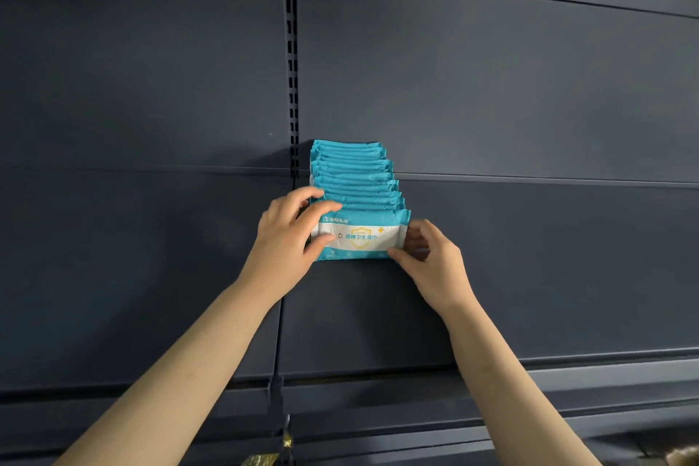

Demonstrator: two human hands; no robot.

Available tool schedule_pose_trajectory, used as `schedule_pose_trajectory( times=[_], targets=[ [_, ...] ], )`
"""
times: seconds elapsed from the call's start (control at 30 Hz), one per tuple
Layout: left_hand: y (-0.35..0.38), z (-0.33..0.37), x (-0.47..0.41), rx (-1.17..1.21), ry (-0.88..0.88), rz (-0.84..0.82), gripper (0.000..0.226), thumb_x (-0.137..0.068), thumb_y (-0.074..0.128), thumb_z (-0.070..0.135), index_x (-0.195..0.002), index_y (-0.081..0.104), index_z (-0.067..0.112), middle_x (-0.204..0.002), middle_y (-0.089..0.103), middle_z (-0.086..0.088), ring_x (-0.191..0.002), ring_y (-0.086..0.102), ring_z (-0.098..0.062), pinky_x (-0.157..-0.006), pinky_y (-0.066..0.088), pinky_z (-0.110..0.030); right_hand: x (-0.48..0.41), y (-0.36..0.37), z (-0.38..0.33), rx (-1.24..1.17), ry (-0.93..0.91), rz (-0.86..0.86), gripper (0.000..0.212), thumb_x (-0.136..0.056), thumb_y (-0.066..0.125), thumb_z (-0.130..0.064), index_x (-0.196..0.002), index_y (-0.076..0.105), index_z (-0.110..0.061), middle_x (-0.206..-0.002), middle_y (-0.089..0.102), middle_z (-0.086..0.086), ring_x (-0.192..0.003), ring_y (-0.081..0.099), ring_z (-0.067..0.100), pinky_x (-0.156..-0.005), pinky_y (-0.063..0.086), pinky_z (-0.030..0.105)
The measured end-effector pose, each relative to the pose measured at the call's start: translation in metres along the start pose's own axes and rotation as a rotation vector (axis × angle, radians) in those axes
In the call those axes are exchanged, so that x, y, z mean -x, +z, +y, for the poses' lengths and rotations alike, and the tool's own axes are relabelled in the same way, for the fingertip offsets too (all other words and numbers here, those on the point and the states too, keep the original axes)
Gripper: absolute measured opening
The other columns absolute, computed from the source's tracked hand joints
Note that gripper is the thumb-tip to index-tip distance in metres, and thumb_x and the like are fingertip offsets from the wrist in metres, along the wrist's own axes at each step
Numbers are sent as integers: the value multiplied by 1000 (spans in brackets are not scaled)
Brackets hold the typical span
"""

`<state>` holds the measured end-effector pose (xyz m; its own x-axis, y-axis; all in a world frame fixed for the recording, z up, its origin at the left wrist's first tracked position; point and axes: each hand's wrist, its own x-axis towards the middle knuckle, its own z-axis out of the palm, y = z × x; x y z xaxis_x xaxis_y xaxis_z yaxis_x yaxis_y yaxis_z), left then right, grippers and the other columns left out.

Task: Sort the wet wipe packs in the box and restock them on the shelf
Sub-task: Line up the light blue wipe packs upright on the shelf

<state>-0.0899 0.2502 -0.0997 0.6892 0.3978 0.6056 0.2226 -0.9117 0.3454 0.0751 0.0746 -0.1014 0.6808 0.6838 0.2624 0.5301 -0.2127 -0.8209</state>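
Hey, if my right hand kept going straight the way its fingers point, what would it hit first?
The front pack, at its right end. The right hand seems to pinch it there, though depth is unclear.

The front wet wipe pack [359,235] reads 酒精卫生湿巾 on its white band; the brand above is blurred.

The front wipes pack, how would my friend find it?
Find the dark shelf, then the row of teal packs beside its slotted post. The front pack is held between the left hand and right hand; only it shows its white label.
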Motion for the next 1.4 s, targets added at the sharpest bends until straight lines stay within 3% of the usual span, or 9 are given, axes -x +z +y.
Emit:
schedule_pose_trajectory(
  times=[0.1,0.4,0.47,0.57,0.73,0.97,1.07,1.27,1.4],
  targets=[
    [1,-1,0,1,4,-14,51,-85,74,23,-133,57,22,-137,48,-1,-115,49,-24,-98,43,-47,1,1,1,72,18,-18,39,-78,81,-13,-98,54,-34,-89,63,-21,-90,58,-9,-72,46,4],
    [1,-1,0,-45,11,-8,57,-84,74,24,-138,54,19,-136,49,-4,-116,48,-28,-96,45,-48,1,-1,-1,155,68,11,29,-78,81,-13,-91,61,-29,-88,66,-15,-82,62,0,-70,47,7],
    [-4,2,-1,-60,19,-23,57,-84,74,24,-138,55,19,-135,50,-4,-118,46,-28,-97,44,-48,1,-8,-1,171,85,9,27,-79,80,-11,-94,64,-27,-92,68,-13,-86,63,1,-74,49,10],
    [-15,7,-6,-97,18,-45,59,-84,73,26,-139,53,20,-136,50,-3,-123,41,-26,-97,40,-48,4,-30,-2,230,112,38,29,-81,79,-16,-106,67,-22,-102,67,-10,-92,62,6,-73,42,3],
    [-27,43,-24,-146,70,-17,52,-88,68,26,-138,55,17,-138,49,-5,-128,40,-28,-104,35,-49,20,-88,-18,375,64,174,35,-84,76,-24,-118,66,-20,-119,65,-6,-114,56,17,-91,37,21],
    [3,156,-20,-25,200,17,45,-85,73,16,-128,62,10,-127,59,-11,-114,54,-36,-94,44,-48,114,-177,-15,556,62,392,34,-89,69,-26,-122,64,-18,-127,63,-4,-127,46,23,-107,36,38],
    [29,224,6,82,245,-35,47,-85,71,14,-130,60,8,-127,58,-13,-113,54,-37,-95,45,-47,187,-222,6,542,179,425,34,-91,67,-29,-124,62,-20,-127,62,-4,-128,45,21,-105,34,31],
    [82,364,86,248,390,-230,43,-85,70,13,-126,60,7,-124,58,-11,-109,55,-35,-92,48,-47,354,-295,48,581,454,511,38,-91,66,-29,-128,59,-25,-129,61,-2,-123,50,23,-102,40,38],
    [117,450,139,313,502,-370,42,-83,72,11,-124,62,6,-122,60,-13,-109,55,-36,-92,47,-47,466,-339,78,640,633,627,39,-86,69,-24,-125,62,-20,-127,64,2,-120,51,26,-100,38,34]
  ],
)
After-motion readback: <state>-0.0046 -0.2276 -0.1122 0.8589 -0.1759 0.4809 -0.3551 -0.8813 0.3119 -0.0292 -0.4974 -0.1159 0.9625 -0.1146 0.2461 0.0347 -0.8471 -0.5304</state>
